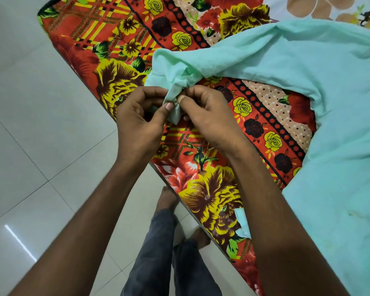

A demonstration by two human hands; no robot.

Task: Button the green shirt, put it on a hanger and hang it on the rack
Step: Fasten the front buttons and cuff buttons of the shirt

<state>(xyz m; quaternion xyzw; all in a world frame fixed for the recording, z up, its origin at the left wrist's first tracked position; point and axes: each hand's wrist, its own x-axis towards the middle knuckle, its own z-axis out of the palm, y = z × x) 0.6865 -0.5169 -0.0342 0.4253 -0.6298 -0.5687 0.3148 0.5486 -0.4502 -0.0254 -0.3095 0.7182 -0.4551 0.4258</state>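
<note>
Nearest the camera, two bare feet (168, 199) and dark grey trousers (158, 253) stand on the pale tiled floor (30, 135), right at the edge of a bed. The bed is covered by a red and yellow floral bedsheet (115, 50), and one corner of it juts toward the person.

Above the feet, two forearms reach forward over that corner. The left hand (140, 116) and the right hand (205, 112) meet at the end of one sleeve cuff (173, 103) of the green shirt (308, 82). Both hands are curled and pinch the cuff between thumb and fingers, thumbs almost touching. Whether a button sits between them cannot be told, as the fingers and bunched cloth cover it.

The shirt lies on the bed to the right, its body spread flat, the one sleeve arching left to the hands. Beyond it, at the far right, a white cloth with brown flowers (318, 7) lies on the bed.
</note>
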